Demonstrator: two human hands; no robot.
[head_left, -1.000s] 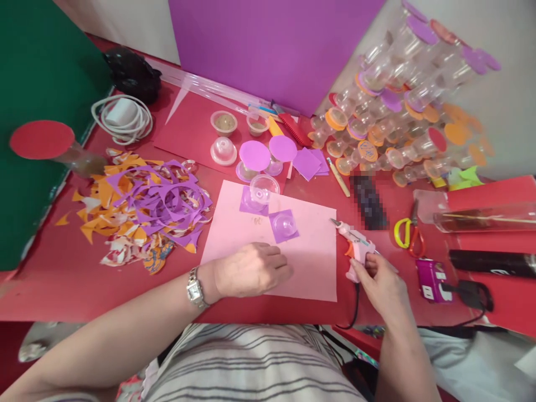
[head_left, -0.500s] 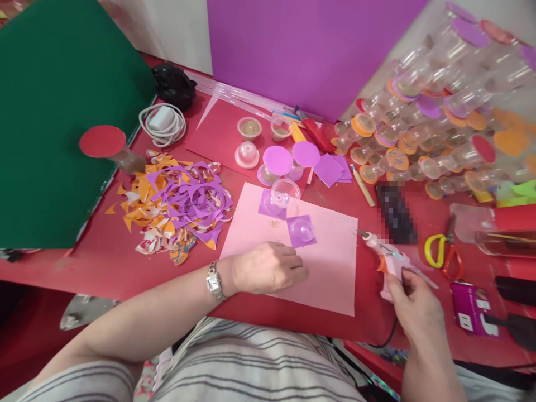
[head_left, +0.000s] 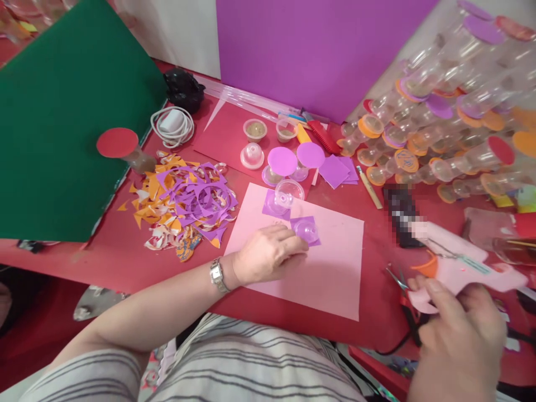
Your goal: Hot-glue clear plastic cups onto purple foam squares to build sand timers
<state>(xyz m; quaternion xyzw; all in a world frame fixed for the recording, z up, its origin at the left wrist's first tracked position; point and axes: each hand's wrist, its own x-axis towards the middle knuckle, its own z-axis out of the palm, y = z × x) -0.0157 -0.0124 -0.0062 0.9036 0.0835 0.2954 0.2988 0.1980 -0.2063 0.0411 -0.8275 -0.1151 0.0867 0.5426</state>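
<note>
My left hand, a watch on its wrist, hovers over a pink sheet with its fingers curled together. Whatever those fingers may hold is hidden. Just beyond them, a clear plastic dome cup sits on a purple square. Another purple square behind it bears a similar clear cup. My right hand is closed round a pink glue gun with an orange trigger, raised at the right. Below its trigger lies a pointed metal tool with a red and black handle, partly covered.
Purple and orange scraps are heaped at the left, near a red-topped clear stand. Purple-topped cups and loose purple squares lie behind the sheet. Stacked clear cups fill the back right. A cord trails at the front right.
My right hand has lifted the glue gun up and to the right, uncovering the pointed tool. My left hand has shifted slightly toward the nearer cup. The whole view has moved a little.
</note>
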